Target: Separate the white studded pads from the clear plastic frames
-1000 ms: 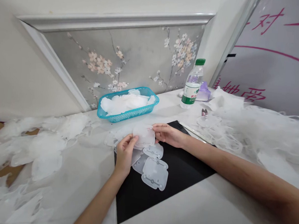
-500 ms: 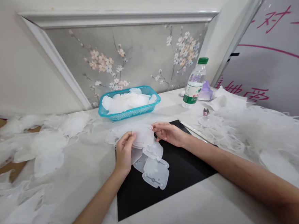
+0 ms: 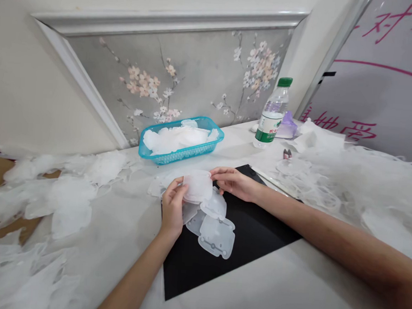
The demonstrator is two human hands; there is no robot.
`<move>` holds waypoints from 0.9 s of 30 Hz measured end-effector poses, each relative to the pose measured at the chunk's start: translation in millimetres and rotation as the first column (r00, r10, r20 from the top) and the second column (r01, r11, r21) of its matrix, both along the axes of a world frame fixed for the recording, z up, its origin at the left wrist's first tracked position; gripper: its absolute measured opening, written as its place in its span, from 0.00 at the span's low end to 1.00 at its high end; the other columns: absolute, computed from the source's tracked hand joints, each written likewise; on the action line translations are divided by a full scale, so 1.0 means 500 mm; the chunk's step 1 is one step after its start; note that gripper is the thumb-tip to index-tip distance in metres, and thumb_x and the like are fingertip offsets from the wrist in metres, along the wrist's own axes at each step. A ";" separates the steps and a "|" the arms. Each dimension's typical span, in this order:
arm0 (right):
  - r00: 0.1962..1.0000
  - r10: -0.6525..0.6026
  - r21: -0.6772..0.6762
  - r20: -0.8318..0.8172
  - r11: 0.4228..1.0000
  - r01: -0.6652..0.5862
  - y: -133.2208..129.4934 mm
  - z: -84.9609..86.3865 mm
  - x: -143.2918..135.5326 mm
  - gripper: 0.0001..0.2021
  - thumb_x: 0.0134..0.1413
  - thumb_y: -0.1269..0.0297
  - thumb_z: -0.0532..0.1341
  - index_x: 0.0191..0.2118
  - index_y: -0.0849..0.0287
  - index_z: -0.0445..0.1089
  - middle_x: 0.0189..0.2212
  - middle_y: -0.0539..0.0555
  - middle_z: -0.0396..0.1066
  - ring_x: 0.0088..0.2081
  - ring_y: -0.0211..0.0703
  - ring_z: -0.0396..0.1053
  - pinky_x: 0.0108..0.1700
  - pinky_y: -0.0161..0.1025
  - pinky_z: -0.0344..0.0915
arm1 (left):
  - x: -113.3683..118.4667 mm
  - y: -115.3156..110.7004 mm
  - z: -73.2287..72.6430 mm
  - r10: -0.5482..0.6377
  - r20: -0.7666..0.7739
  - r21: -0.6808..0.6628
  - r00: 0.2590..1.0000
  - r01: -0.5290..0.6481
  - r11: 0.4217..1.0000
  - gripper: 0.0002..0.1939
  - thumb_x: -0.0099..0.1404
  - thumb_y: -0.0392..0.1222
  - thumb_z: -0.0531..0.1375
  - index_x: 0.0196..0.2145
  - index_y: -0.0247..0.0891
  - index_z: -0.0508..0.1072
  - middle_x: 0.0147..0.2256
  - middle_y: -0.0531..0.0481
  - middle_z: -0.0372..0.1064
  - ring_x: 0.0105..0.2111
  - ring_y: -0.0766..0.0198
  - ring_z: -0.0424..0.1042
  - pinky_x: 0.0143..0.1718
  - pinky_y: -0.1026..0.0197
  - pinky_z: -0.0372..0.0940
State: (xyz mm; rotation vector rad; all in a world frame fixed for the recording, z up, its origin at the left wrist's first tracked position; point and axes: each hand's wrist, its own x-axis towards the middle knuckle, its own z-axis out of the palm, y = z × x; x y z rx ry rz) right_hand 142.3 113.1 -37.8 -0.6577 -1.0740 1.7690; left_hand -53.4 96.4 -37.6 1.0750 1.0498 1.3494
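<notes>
My left hand (image 3: 174, 201) pinches the left edge of a translucent white sheet piece (image 3: 198, 186), thumb on top. At the piece's upper right corner, the fingertips of my right hand (image 3: 232, 182) are pressed together on its edge. Below it, several similar translucent pieces (image 3: 217, 236) with rounded outlines overlap on a black mat (image 3: 197, 278). More thin pieces (image 3: 157, 185) lie behind my left hand, partly hidden by it.
A blue basket (image 3: 183, 156) full of white pieces stands near the wall. To its right are a water bottle (image 3: 272, 114), a purple packet (image 3: 287, 126) and small clippers (image 3: 287, 154). White scraps heap at left (image 3: 70, 201) and right (image 3: 376, 185).
The view has shifted slightly, so everything sits a little further right. Both hands keep their hold on the same piece, with hardly any movement.
</notes>
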 end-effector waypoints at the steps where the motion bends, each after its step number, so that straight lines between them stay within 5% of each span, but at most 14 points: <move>1: 1.000 0.002 0.003 0.004 1.000 -0.002 0.000 0.001 0.000 0.12 0.44 0.66 0.67 0.37 0.64 0.73 0.23 0.47 0.65 0.16 0.24 0.49 0.24 0.30 0.67 | 0.000 0.000 0.000 0.001 0.002 -0.002 1.000 -0.001 1.000 0.09 0.53 0.41 0.61 0.33 0.38 0.73 0.24 0.55 0.66 0.26 0.67 0.65 0.27 0.68 0.59; 12: 0.997 0.008 0.046 0.082 0.999 -0.012 0.006 -0.010 0.003 0.13 0.46 0.65 0.66 0.39 0.62 0.70 0.30 0.49 0.68 0.16 0.22 0.46 0.24 0.28 0.65 | 0.004 -0.002 0.008 0.024 0.014 -0.020 1.000 -0.024 1.000 0.12 0.51 0.42 0.61 0.35 0.37 0.70 0.24 0.55 0.67 0.23 0.68 0.66 0.25 0.68 0.60; 17: 0.976 0.082 0.082 0.202 0.992 -0.101 -0.007 0.014 -0.007 0.23 0.38 0.72 0.69 0.45 0.58 0.67 0.41 0.50 0.66 0.20 0.24 0.56 0.20 0.25 0.61 | 0.002 -0.005 0.010 0.141 0.009 0.007 0.990 -0.141 0.990 0.13 0.52 0.41 0.60 0.37 0.40 0.66 0.25 0.56 0.65 0.24 0.69 0.65 0.24 0.69 0.59; 21: 0.947 0.145 0.086 0.288 0.981 -0.176 -0.014 0.020 -0.019 0.19 0.34 0.76 0.69 0.38 0.64 0.70 0.33 0.49 0.68 0.17 0.22 0.53 0.15 0.22 0.51 | 0.000 -0.002 0.006 0.237 -0.012 0.053 0.972 -0.236 0.970 0.15 0.54 0.39 0.58 0.41 0.44 0.63 0.25 0.59 0.63 0.23 0.69 0.63 0.24 0.69 0.57; 25: 0.965 0.111 0.078 0.239 0.988 -0.134 -0.009 0.009 -0.013 0.14 0.37 0.70 0.69 0.33 0.66 0.69 0.24 0.48 0.67 0.17 0.26 0.54 0.14 0.24 0.48 | 0.000 0.005 0.000 0.253 -0.052 0.104 0.966 -0.247 0.963 0.04 0.55 0.38 0.55 0.30 0.39 0.70 0.30 0.54 0.66 0.32 0.67 0.66 0.30 0.68 0.59; 27: 0.982 0.069 0.063 0.174 0.995 -0.081 -0.002 0.003 -0.003 0.13 0.40 0.65 0.69 0.31 0.63 0.66 0.15 0.42 0.58 0.14 0.25 0.48 0.15 0.24 0.48 | 0.001 0.006 -0.001 0.234 -0.068 0.109 0.970 -0.226 0.968 0.06 0.55 0.39 0.55 0.28 0.38 0.72 0.32 0.52 0.68 0.35 0.65 0.66 0.33 0.67 0.59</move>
